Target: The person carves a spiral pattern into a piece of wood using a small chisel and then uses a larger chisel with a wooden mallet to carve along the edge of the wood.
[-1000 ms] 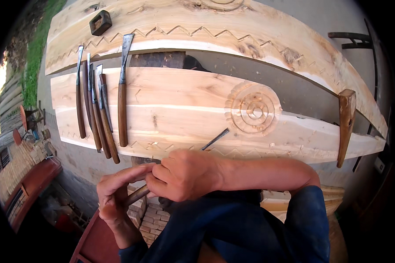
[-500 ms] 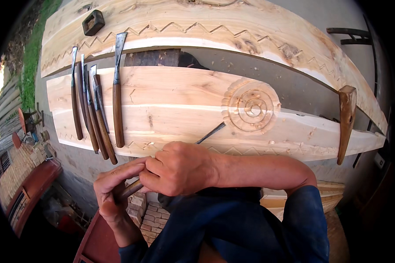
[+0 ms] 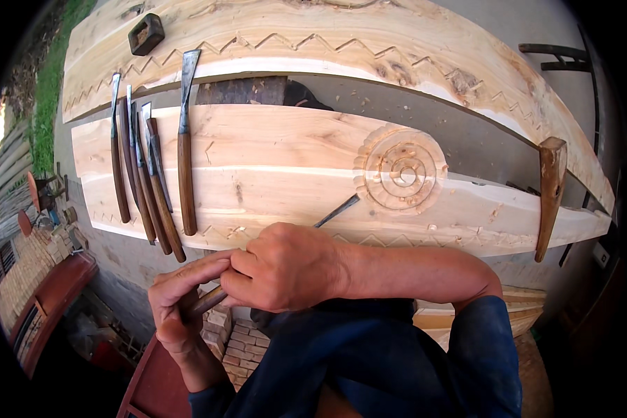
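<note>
Both my hands are on one long chisel (image 3: 338,210), which slants up to the right across the near board. My right hand (image 3: 285,268) wraps round its middle, knuckles up, hiding that stretch. My left hand (image 3: 181,296) closes over the rear end of the wooden handle (image 3: 209,300), its palm behind the butt. The steel blade's tip lies by the lower left of a round carved rosette (image 3: 404,171), which has concentric rings and a scalloped edge. This carving sits toward the right of the pale wooden board (image 3: 285,150).
Several wooden-handled chisels (image 3: 186,160) lie across the board's left part. A wooden mallet-like piece (image 3: 552,198) rests over its right end. Beyond lies a second board (image 3: 292,59) with a zigzag groove, holding a dark hollow block (image 3: 146,35). A red bench (image 3: 153,376) stands below left.
The chisel's tip has shifted very slightly right along the rosette's lower left. Both hands keep the same grip. The view has shifted a little over the tools on the left.
</note>
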### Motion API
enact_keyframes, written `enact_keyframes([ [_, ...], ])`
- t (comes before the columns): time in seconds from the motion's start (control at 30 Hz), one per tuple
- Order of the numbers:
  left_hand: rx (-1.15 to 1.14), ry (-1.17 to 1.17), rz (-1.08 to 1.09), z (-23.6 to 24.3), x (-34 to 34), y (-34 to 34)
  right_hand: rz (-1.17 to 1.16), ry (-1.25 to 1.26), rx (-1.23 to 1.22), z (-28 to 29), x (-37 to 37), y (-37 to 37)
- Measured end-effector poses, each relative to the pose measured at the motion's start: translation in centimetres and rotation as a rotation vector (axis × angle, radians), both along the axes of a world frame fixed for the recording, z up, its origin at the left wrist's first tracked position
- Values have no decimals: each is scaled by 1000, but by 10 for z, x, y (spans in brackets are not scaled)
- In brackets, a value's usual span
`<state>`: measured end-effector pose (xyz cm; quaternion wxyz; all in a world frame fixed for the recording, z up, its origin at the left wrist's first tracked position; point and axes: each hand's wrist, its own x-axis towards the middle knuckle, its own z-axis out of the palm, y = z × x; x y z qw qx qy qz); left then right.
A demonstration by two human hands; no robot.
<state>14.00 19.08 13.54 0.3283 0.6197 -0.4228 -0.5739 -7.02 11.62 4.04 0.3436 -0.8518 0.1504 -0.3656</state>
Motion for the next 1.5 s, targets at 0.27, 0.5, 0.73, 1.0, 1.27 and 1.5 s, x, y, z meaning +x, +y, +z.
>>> enact_keyframes([
  [0.27, -369, 215, 231, 16, 22, -11, 6, -61, 161, 8, -1, -10],
  [0.5, -283, 21, 59, -10, -4, -17, 5, -16, 153, -1, -8, -6],
  [0.73, -489, 167, 185, 9, 33, -21, -59, -75, 167, 11, -8, -21],
  [1.0, -359, -2, -40, -4, -2, -30, -95, -96, 145, 5, -11, -20],
  [1.27, -317, -237, -287, 7, 6, -25, -202, 59, -307, 18, -13, -3],
  [1.5, -293, -79, -7, 6, 5, -13, -148, -111, -131, 8, -4, 3],
])
